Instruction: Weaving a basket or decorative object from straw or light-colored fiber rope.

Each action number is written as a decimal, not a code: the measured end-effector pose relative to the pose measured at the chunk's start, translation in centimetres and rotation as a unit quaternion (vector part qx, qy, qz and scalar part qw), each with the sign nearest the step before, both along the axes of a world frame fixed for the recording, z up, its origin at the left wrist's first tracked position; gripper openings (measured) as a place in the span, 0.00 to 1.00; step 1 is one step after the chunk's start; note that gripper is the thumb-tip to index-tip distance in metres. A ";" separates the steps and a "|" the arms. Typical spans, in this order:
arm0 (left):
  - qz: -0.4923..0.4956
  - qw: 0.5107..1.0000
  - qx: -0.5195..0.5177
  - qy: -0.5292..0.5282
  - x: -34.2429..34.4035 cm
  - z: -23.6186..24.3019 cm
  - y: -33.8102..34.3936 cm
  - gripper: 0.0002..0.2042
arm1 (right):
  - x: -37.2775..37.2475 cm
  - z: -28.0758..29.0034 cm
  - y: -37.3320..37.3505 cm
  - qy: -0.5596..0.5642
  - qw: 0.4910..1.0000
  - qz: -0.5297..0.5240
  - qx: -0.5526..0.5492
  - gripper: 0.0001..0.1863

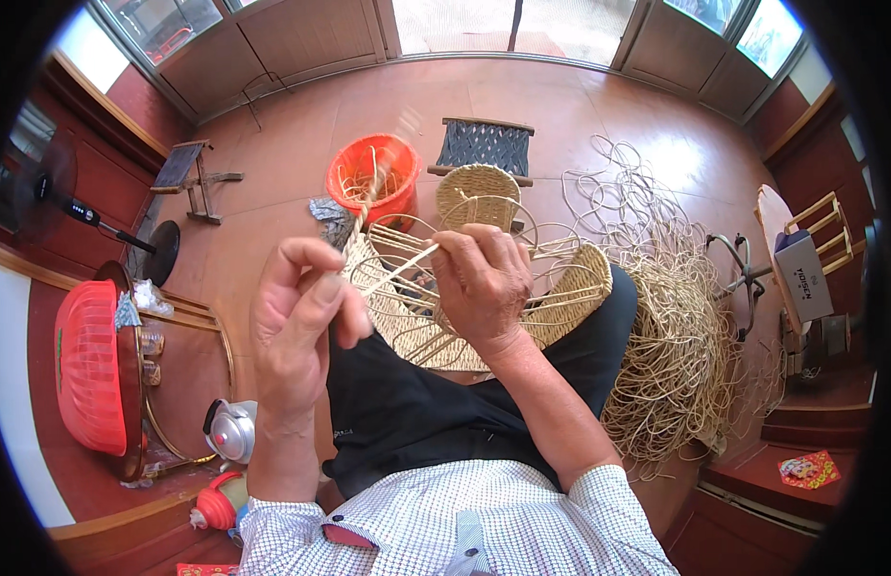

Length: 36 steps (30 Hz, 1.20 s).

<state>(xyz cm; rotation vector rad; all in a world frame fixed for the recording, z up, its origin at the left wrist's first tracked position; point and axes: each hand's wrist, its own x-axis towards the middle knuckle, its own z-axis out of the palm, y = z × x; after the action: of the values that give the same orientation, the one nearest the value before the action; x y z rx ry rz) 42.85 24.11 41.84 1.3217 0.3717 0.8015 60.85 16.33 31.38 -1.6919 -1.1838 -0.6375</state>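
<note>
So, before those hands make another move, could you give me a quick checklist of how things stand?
1. Right hand gripping the pale cord: ok, pinched at the fingertips.
2. Left hand gripping it too: cannot tell, the fingers hide the contact.
3. Woven piece supported: ok, it lies over the lap.
4. Its middle filled in: not ok, open gaps show.
5. Cord pile neatly coiled: not ok, loops overlap in a loose heap.

Dark capitals (805, 281) mark the grey box (802, 274); the trousers (421, 422) bear a pale mark (343, 433) (too small to read).
</note>
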 end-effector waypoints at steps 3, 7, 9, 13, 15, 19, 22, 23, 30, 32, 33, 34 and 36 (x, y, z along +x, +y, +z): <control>-0.001 0.999 0.050 -0.002 1.7 -0.3 1.1 0.09 | -0.2 0.1 -0.2 0.038 0.999 -0.022 -0.014 0.06; 0.054 0.993 0.104 -0.002 4.5 -1.1 3.0 0.08 | -0.5 0.8 0.1 0.091 0.994 -0.035 -0.039 0.07; 0.079 0.990 0.118 0.006 5.1 -1.6 3.9 0.08 | -0.6 0.9 0.3 0.106 0.993 -0.034 -0.035 0.08; 0.109 0.989 0.102 -0.001 5.6 -2.3 4.9 0.08 | -0.6 0.5 0.4 0.187 0.982 -0.014 -0.013 0.10; 0.116 0.989 0.095 0.000 5.7 -2.5 5.1 0.08 | -0.4 0.4 0.4 0.176 0.984 -0.015 -0.007 0.09; 0.103 0.991 0.084 0.002 6.1 -3.6 5.2 0.08 | -0.4 0.3 0.4 0.126 0.992 -0.021 -0.018 0.06; 0.097 0.990 0.099 0.036 6.3 -4.8 5.4 0.11 | -0.9 0.6 0.1 0.115 0.992 -0.026 -0.045 0.06; 0.072 0.991 0.092 0.069 6.3 -5.3 5.6 0.13 | -1.0 0.8 0.1 0.105 0.992 -0.029 -0.065 0.06; 0.004 0.962 0.188 0.198 8.5 -7.1 5.5 0.18 | -1.5 1.5 -0.3 0.132 0.985 -0.017 -0.106 0.09; -0.054 0.970 0.150 0.182 9.1 -7.1 5.7 0.17 | -1.5 1.4 -0.2 0.134 0.985 -0.021 -0.107 0.10; -0.054 0.970 0.151 0.183 9.2 -7.2 5.8 0.17 | -1.5 1.3 -0.2 0.135 0.985 -0.022 -0.106 0.10; -0.050 0.980 0.113 0.154 9.3 -7.3 5.8 0.15 | -1.5 1.3 -0.3 0.129 0.985 -0.023 -0.108 0.10; -0.046 0.988 0.076 0.126 9.2 -7.2 5.7 0.14 | -1.4 1.2 -0.3 0.124 0.986 -0.024 -0.109 0.10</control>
<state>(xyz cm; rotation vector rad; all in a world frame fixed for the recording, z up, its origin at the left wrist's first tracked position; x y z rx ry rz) 52.03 29.85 34.60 1.5788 0.4526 0.5965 59.44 15.98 32.60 -1.9255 -1.0653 -0.3214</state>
